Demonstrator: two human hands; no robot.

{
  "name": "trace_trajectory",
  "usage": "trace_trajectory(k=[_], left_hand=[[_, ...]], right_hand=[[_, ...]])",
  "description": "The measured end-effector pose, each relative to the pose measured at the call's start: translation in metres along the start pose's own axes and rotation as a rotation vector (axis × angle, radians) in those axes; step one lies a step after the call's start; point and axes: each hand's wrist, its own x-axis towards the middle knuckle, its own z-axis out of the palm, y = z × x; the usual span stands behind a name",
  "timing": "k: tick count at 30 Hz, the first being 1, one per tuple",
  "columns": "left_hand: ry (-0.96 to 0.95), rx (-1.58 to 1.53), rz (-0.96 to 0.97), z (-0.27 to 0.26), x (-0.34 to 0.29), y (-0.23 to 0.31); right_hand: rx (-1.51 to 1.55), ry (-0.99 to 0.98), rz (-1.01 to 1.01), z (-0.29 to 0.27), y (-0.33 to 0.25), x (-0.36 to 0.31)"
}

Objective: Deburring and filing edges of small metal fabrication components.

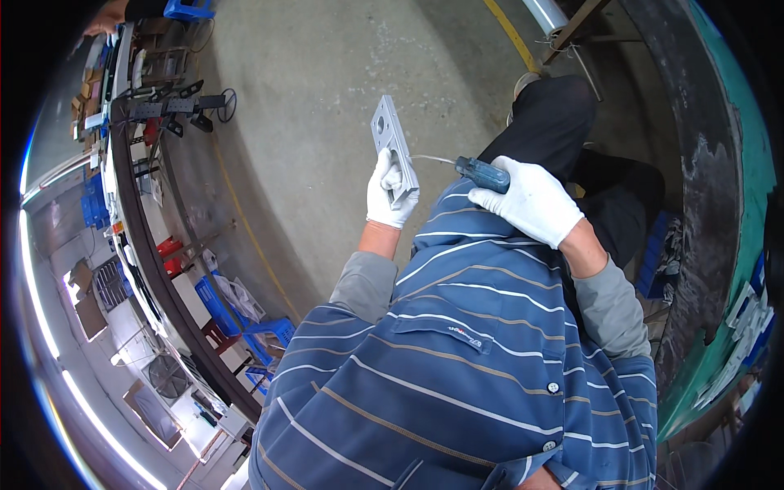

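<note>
My left hand (390,200), in a white glove, grips the lower end of a flat silver-grey metal plate (392,122). The plate is held tilted on edge, with a large round hole and smaller holes near its upper end. In my white-gloved right hand (535,200) is a blue-handled hand tool (483,173) with a thin, slightly bent metal shaft (433,158). The shaft reaches left to the plate's right edge; whether its tip touches the metal cannot be made out. Both hands are closed, in front of my striped shirt.
A long dark-edged bench (155,245) runs along the left, with blue plastic stools (269,335) beside it. On the right stands a dark-topped table with a green side (739,204). A clear-wrapped roll (545,15) lies at the upper right. Another person's hand (102,23) shows at the far left.
</note>
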Motion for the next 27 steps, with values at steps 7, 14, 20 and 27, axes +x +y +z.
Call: trace_trajectory(k=[7, 14, 20, 27], left_hand=[[-0.029, -0.017, -0.061, -0.005, -0.003, 0.006], [0.059, 0.044, -0.005, 0.007, -0.012, -0.011], [0.163, 0.06, 0.029, 0.015, -0.02, -0.017], [0.06, -0.032, -0.077, -0.006, -0.027, -0.008]], right_hand=[[-0.016, 0.008, -0.021, 0.002, 0.004, 0.006], [-0.043, 0.036, 0.011, -0.003, 0.002, 0.023], [-0.03, 0.05, 0.021, -0.005, 0.006, 0.043], [-0.025, 0.041, 0.025, -0.005, 0.002, 0.054]])
